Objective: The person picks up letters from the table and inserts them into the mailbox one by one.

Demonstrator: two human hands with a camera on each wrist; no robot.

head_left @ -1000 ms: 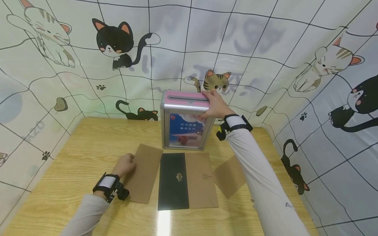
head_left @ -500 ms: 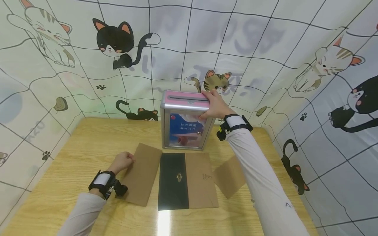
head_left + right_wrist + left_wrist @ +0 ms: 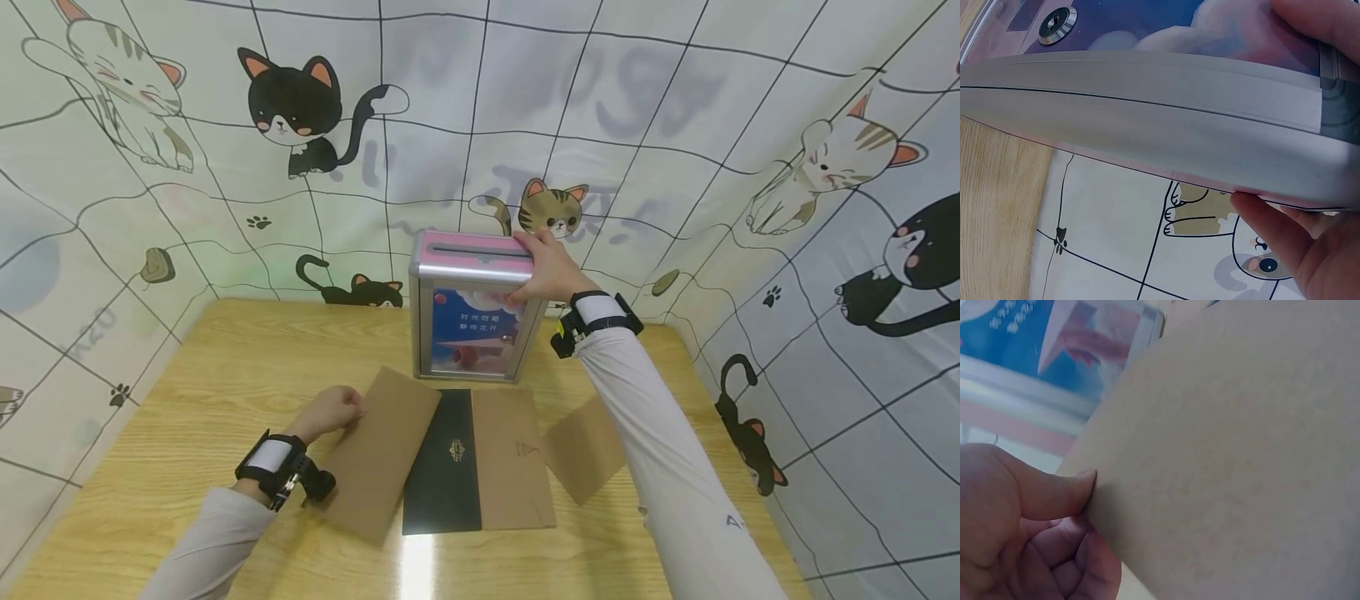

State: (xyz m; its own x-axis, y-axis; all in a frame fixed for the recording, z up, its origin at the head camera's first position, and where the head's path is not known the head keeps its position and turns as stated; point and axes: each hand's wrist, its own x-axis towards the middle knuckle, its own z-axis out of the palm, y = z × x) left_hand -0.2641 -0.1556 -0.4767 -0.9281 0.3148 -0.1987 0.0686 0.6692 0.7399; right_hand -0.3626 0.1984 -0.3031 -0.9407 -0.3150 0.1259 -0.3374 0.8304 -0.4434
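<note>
My left hand [image 3: 331, 413] pinches the left edge of a brown kraft envelope [image 3: 390, 450]. In the left wrist view the thumb [image 3: 1072, 490] lies on its face, with curled fingers behind the edge. The envelope is tilted and overlaps the left side of a dark green and brown envelope [image 3: 513, 467] in the head view. My right hand [image 3: 553, 268] grips the top right corner of an upright letter box [image 3: 480, 271], silver-framed with a pink slotted top. In the right wrist view, its lock [image 3: 1058, 25] shows on the picture front.
A smaller brown kraft piece [image 3: 583, 450] lies on the wooden table [image 3: 247, 358], partly under my right forearm. A cat-patterned curtain [image 3: 427, 83] hangs behind and at both sides of the table.
My left hand has shifted its hold along the brown envelope's edge, then moved right with it, bringing it over the dark green part. My right hand and the letter box have stayed in place.
</note>
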